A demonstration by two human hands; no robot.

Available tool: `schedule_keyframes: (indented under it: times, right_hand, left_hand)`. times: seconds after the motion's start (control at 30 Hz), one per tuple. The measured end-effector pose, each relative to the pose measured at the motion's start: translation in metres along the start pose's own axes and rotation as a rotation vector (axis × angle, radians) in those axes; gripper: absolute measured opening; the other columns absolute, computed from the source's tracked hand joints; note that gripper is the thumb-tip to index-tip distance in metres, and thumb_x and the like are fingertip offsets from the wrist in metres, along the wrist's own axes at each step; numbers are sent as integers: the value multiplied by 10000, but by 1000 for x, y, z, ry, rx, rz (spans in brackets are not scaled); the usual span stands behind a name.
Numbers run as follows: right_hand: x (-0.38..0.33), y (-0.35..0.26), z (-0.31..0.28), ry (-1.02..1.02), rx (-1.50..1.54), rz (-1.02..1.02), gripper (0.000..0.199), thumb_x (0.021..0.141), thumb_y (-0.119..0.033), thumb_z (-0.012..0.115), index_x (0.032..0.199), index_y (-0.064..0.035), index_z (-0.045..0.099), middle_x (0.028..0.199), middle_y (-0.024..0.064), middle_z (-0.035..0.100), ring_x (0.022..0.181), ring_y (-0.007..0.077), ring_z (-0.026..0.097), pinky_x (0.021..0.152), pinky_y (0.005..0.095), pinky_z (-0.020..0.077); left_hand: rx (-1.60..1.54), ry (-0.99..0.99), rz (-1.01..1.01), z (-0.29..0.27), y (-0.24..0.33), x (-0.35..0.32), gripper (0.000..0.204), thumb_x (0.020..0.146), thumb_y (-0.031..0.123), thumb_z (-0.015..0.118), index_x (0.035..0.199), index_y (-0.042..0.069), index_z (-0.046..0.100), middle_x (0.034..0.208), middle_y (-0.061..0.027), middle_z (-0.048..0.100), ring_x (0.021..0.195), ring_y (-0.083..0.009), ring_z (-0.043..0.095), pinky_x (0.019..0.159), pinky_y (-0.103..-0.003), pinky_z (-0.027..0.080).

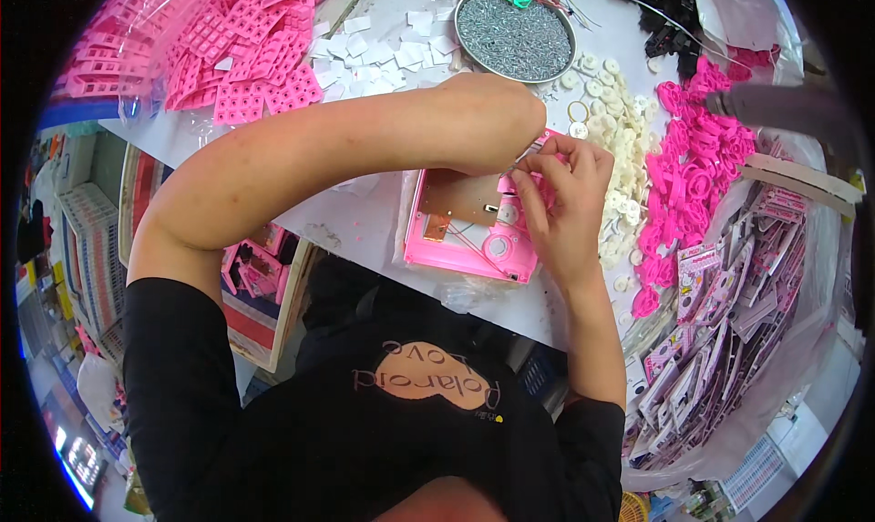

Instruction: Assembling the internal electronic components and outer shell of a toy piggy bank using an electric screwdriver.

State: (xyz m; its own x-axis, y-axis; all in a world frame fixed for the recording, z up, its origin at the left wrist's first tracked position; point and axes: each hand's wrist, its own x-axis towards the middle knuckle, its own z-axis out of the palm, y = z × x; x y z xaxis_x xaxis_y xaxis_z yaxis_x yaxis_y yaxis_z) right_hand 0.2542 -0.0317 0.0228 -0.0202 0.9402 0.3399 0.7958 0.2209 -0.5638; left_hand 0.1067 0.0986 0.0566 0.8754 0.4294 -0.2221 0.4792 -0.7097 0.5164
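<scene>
On the white table in front of me lies a pink plastic toy housing (439, 252), with a brown circuit board (456, 194), thin wires and a round opening in it. My left hand (492, 121) bends over its far edge, back of the hand up; its fingers are hidden. At the housing's far right corner, my right hand (567, 189) has thumb and fingertips closed in a pinch. A thin, greyish metallic piece (523, 156) shows between the two hands, at the right fingertips. Its exact kind is unclear, and its far end is concealed.
A round tray of small screws (515, 35) stands at the back. White paper pieces (383, 53) and pink keypads (255, 39) lie left of it. White round parts (620, 148), pink plastic parts (684, 176) and a bag of printed pieces (729, 322) fill the right.
</scene>
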Motion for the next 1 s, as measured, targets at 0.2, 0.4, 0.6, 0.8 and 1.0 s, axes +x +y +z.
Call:
schedule_keyframes:
  times: [0.2,0.4,0.6,0.8,1.0]
  right_hand:
    - [11,-4,-30,-261,-203,-304,246,720,-92,775,961,-75,731,998,46,659,1010,304,576,894,444,465]
    - [5,-20,-37,-427,-388,-389,301,790,-113,671,1063,10,704,1092,110,639,1016,285,591,919,419,486]
    - [12,-8,-38,-360,-124,-236,394,734,-37,719,1126,5,703,1000,114,653,932,298,613,793,410,533]
    - [-12,-22,-7,-174,-381,-244,430,770,-56,698,1190,33,669,1030,125,632,946,301,599,781,399,536]
    - [-8,-27,-18,-286,-346,-211,456,773,-52,656,1212,69,636,1076,154,607,983,322,585,857,396,527]
  left_hand:
    - [38,21,3,6,0,-1,106,783,109,676,765,18,726,751,-206,688,759,-390,689,668,-480,541]
    - [85,-24,14,2,0,2,101,772,99,669,780,22,735,764,-199,698,760,-382,695,672,-477,547]
    - [135,-35,143,1,-8,1,107,764,101,690,799,4,717,753,-196,693,753,-386,696,655,-477,549]
    - [262,14,277,7,-5,-4,144,784,105,674,862,-15,676,767,-182,692,746,-369,709,621,-450,555]
    - [174,90,232,3,3,-7,310,795,111,662,1074,3,585,751,-157,685,749,-363,716,603,-455,553]
